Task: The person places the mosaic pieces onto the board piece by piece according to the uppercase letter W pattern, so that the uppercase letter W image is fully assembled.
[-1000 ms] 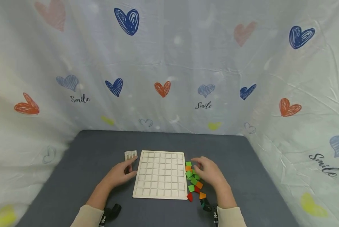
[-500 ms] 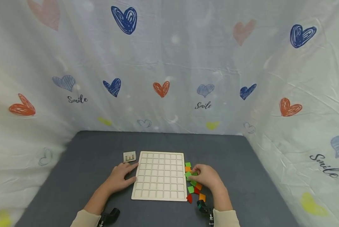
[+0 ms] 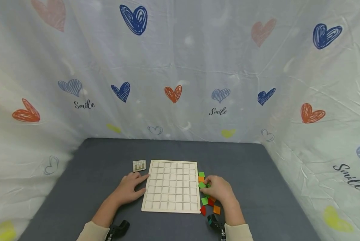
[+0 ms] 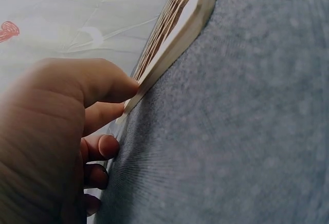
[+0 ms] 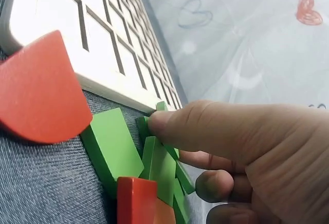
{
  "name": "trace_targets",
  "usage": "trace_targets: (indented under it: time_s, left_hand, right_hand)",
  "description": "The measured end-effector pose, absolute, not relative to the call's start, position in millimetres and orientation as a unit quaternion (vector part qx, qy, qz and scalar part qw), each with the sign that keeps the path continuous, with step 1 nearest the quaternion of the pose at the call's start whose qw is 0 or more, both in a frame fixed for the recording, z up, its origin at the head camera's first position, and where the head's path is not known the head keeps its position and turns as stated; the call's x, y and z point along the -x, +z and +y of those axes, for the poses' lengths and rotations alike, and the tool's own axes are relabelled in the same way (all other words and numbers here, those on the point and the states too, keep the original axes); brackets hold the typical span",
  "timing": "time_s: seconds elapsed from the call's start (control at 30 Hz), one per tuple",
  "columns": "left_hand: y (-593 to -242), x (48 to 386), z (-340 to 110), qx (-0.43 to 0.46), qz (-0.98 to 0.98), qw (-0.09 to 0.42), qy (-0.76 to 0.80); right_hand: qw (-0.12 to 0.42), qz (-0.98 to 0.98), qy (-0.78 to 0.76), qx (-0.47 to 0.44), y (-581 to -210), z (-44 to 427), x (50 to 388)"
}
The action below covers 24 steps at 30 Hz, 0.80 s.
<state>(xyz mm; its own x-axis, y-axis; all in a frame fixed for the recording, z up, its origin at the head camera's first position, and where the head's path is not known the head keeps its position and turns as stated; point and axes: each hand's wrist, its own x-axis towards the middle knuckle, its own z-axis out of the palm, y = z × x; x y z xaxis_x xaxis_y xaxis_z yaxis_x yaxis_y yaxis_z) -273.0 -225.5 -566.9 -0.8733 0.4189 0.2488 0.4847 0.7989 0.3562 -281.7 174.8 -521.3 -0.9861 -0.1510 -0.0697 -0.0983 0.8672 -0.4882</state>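
Wooden grid board [image 3: 171,186], on bench [image 3: 174,228] w/ no tiles seated, is touched at L edge by straight-fingered L hand [image 3: 127,189], while 1 green tile [image 5: 185,176] is pinched by R hand [image 3: 218,188] amid loose tiles [image 3: 204,201] near R edge, so all placing is prob. left.

we find the card [image 3: 139,165] too small to read in the head view, where the right hand [image 3: 218,188] partly hides green tiles [image 3: 201,185], its grip unclear. the left wrist view crops the board [image 4: 190,26], the right wrist view a red piece [image 5: 41,93].
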Motion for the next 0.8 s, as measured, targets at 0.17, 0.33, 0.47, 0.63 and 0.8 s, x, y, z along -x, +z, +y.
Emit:
trace_targets:
  time_s: [0.17,0.33,0.47,0.63,0.8]
  left_hand:
    - [-565.1,272.8,-224.5,0.237,-0.948,0.073,-0.201]
    - [-565.6,273.5,-224.6,0.234,-0.95,0.066,-0.196]
    - [-564.7,273.2,-225.2,0.231,-0.951,0.06,-0.196]
    - [-563.8,272.9,-225.9,0.232,-0.951,0.062,-0.197]
    - [-564.4,272.6,-225.1,0.231,-0.951,0.057,-0.197]
  right_hand:
    - [0.052,0.959,-0.27,0.073,-520.7,176.7,281.9]
    - [0.048,0.948,-0.303,0.084,-514.6,177.2,286.2]
    - [0.037,0.943,-0.315,0.105,-506.2,173.3,291.6]
    - [0.034,0.941,-0.306,0.139,-495.6,164.2,298.9]
    - [0.048,0.942,-0.289,0.161,-488.9,154.1,305.8]
